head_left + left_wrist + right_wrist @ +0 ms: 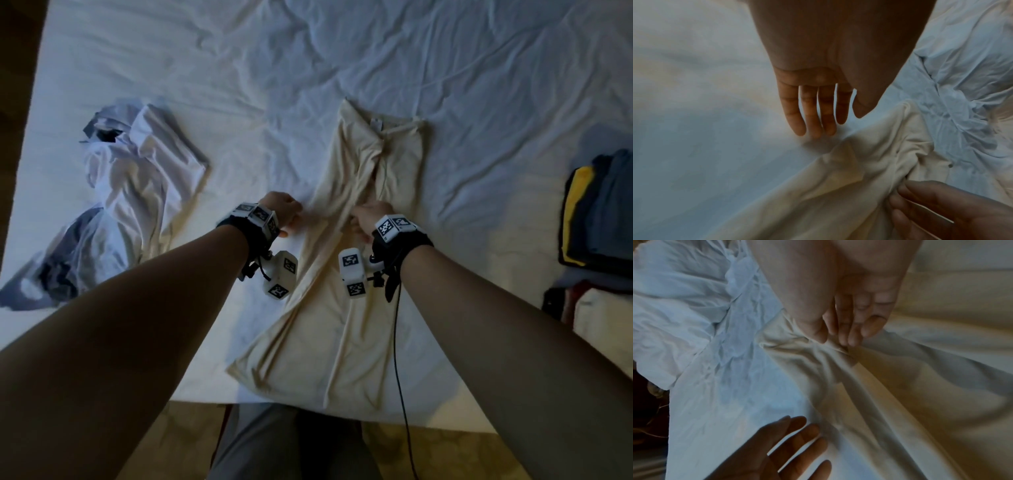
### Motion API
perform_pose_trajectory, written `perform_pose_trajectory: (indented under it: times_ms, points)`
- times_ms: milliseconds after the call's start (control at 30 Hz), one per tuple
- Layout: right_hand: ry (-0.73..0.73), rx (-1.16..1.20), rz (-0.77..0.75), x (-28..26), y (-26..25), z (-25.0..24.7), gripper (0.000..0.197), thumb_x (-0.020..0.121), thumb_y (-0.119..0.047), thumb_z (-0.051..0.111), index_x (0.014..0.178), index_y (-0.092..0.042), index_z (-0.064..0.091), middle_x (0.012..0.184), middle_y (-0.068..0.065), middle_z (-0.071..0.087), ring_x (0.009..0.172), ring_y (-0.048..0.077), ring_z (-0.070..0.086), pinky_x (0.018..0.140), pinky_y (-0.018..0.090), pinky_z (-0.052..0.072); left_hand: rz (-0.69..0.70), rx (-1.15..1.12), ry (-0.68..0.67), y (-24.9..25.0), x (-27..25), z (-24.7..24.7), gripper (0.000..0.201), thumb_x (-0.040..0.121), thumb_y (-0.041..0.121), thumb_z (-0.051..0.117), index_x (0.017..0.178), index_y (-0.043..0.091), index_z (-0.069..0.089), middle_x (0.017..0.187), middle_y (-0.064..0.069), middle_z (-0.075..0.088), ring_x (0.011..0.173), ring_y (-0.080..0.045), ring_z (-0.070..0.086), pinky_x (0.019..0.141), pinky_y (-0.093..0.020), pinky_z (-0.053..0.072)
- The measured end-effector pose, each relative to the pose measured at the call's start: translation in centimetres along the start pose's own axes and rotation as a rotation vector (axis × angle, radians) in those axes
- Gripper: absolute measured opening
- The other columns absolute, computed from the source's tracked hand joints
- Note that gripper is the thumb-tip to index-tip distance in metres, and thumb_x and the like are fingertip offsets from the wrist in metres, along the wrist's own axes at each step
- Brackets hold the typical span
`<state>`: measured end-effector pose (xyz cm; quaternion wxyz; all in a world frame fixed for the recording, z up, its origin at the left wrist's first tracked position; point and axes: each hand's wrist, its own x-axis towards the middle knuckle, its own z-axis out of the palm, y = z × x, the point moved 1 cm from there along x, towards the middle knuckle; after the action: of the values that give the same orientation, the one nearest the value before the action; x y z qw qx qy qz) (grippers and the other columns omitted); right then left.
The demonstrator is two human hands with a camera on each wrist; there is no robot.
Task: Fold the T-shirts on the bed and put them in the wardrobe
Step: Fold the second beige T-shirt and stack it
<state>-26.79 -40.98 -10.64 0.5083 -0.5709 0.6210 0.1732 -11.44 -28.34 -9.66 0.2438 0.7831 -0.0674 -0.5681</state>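
The bed (376,51) carried our cream T-shirt (342,325) near its front edge, lengthwise and half gathered, with a white shirt (144,178) crumpled well to the left. We judged the fabric light, limp and easily bunched, best taken at a side seam or hem. Our right hand (371,214) pinched a ridge of it mid-body; our left hand (282,210) hovered beside it, fingers (812,113) straight, holding nothing.

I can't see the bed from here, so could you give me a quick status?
Left hand open, fingers straight, beside cream T-shirt. Right hand pinches its bunched middle. White T-shirt unfolded, clear of the work.
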Motion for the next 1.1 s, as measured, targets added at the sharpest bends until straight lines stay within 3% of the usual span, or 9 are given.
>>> perform_pose_trajectory:
  times_ms: [133,367,433,533,600,733,833,967,1100]
  points:
    - [-0.076,0.166,0.04,-2.8,3.1,2.1,0.017,0.088,-0.013,0.055,0.074,-0.01,0.064,0.064,0.007,0.065,0.066,0.026,0.06,0.062,0.033,0.049,-0.079,0.076,-0.104,-4.1,-3.0,0.8,0.017,0.096,0.021,0.052,0.099,0.008,0.063,0.088,-0.004,0.068,0.075,-0.018,0.065,0.067,-0.031,0.057]
    - [-0.156,0.266,0.025,-7.1,8.5,6.0,0.01,0.088,-0.007,0.054,0.082,-0.011,0.061,0.072,0.008,0.061,0.067,0.019,0.057,0.052,0.027,0.046,-0.078,0.265,-0.19,-11.1,-7.1,2.5,0.012,0.096,0.014,0.055,0.102,0.008,0.063,0.1,-0.012,0.067,0.092,-0.027,0.065,0.083,-0.041,0.055]
    - [-0.178,0.274,0.023,-8.3,9.6,7.1,0.012,0.088,-0.006,0.054,0.08,-0.012,0.06,0.07,0.007,0.059,0.064,0.017,0.055,0.053,0.027,0.044,-0.078,0.278,-0.179,-13.1,-7.9,2.7,0.009,0.094,0.016,0.059,0.1,0.012,0.064,0.096,-0.008,0.068,0.087,-0.023,0.065,0.078,-0.038,0.055]
    - [-0.21,0.259,0.023,-9.8,11.4,8.8,0.011,0.09,-0.009,0.054,0.082,-0.014,0.06,0.073,0.007,0.06,0.068,0.018,0.057,0.054,0.027,0.045,-0.103,0.392,-0.21,-15.8,-9.3,3.1,0.023,0.089,0.024,0.068,0.108,0.012,0.067,0.099,-0.008,0.068,0.09,-0.021,0.066,0.068,-0.031,0.057]
    - [-0.221,0.246,0.019,-10.7,12.6,9.9,0.011,0.09,-0.009,0.054,0.085,-0.015,0.062,0.075,0.008,0.062,0.071,0.019,0.058,0.055,0.027,0.046,-0.096,0.557,-0.246,-17.5,-10.1,3.4,0.037,0.086,0.026,0.071,0.118,0.007,0.064,0.111,-0.014,0.066,0.101,-0.03,0.065,0.079,-0.038,0.058]
    - [-0.254,0.227,-0.003,-12.6,14.4,11.4,0.01,0.092,-0.01,0.053,0.092,-0.016,0.061,0.084,0.01,0.063,0.074,0.019,0.059,0.059,0.027,0.048,0.002,0.738,-0.187,-19.4,-12.1,4.0,0.022,0.087,0.029,0.069,0.103,0.014,0.067,0.106,-0.009,0.068,0.077,-0.021,0.06,0.074,-0.033,0.048]
    - [-0.35,0.303,-0.002,-14.5,15.4,12.2,0.005,0.092,-0.019,0.061,0.091,-0.014,0.064,0.094,0.012,0.066,0.079,0.021,0.064,0.065,0.032,0.052,0.077,0.607,-0.128,-20.0,-13.7,4.6,0.015,0.082,0.021,0.074,0.079,0.023,0.06,0.1,-0.01,0.069,0.079,-0.021,0.06,0.072,-0.032,0.05]
    - [-0.503,0.342,0.057,-17.0,16.0,12.2,0.023,0.088,-0.033,0.068,0.098,-0.014,0.059,0.079,0.008,0.064,0.071,0.026,0.063,0.06,0.034,0.053,0.025,0.266,-0.37,-19.2,-16.9,7.1,0.014,0.083,0.004,0.068,0.094,0.011,0.064,0.094,-0.013,0.07,0.087,-0.022,0.069,0.074,-0.039,0.06]
    - [-0.283,0.156,-0.047,-16.8,17.7,11.8,0.012,0.08,-0.024,0.065,0.088,-0.016,0.066,0.082,0.013,0.067,0.083,0.034,0.066,0.077,0.048,0.057,0.014,0.076,-0.232,-18.9,-17.3,7.3,0.01,0.091,0.011,0.059,0.096,0.008,0.068,0.085,-0.009,0.07,0.075,-0.019,0.067,0.069,-0.034,0.06]
